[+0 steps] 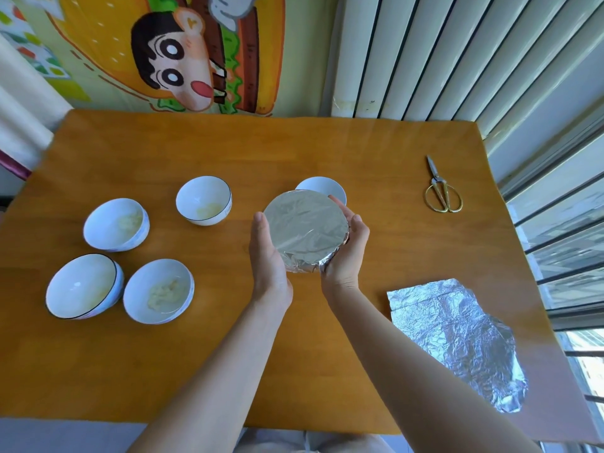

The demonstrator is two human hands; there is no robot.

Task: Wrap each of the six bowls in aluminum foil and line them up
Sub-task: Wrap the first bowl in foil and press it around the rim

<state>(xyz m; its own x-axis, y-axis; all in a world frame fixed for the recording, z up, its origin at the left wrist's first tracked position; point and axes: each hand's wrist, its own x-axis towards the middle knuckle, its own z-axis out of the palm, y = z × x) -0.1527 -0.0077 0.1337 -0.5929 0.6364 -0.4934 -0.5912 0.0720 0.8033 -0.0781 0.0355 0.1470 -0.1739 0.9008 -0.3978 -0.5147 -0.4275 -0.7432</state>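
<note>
Foil-wrapped bowl [305, 228] sits at the centre of the dial, held between both hands with its silver top tipped toward the camera. Whether its foot touches the surface [294, 152] cannot be told. Both forearms come in from 6 o'clock. The left hand [266, 253] cups the side at 9 o'clock with its thumb up along the rim, and the right hand [346, 253] curls round the crimped edge at 3 to 5 o'clock. Neither hand is nearer, and the bowl is round, so it has no long axis to line up.

At 4 o'clock, nearer the person, a crumpled foil sheet [457, 341] lies flat. At 8 o'clock stands an open bowl [158, 291], with a dark-rimmed bowl [84, 286] close against it farther left. A third bowl [116, 223] lies at 9 o'clock and a fourth bowl [203, 201] at 10. Just behind, at 12, a fifth bowl [322, 188] is partly hidden, so any forward set-down probably has to avoid it.

Scissors [443, 191] lie well apart at 2 o'clock. Beyond the far edge hang a cartoon cloth [183, 53] and white slats [425, 53].
</note>
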